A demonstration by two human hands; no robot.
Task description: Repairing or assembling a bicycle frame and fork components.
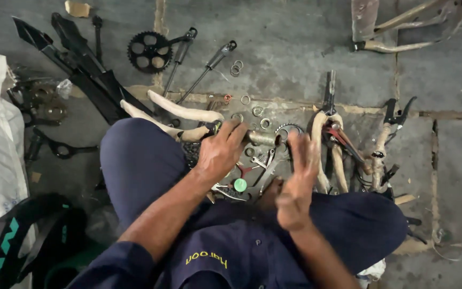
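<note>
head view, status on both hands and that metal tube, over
Left hand gripping metal tube. Right hand open, blurred, beside its end. Loose rings and tools crowd the floor below.

Two bare hands are seen, the left hand (221,151) and the right hand (297,184). One black toothed chainring (149,52) is counted on the stone floor (290,43). Two black-handled long tools (205,67) are laid beside it. One round green cap (240,185) is counted. Several small metal washers (258,111) are scattered; their exact number cannot be told.
</note>
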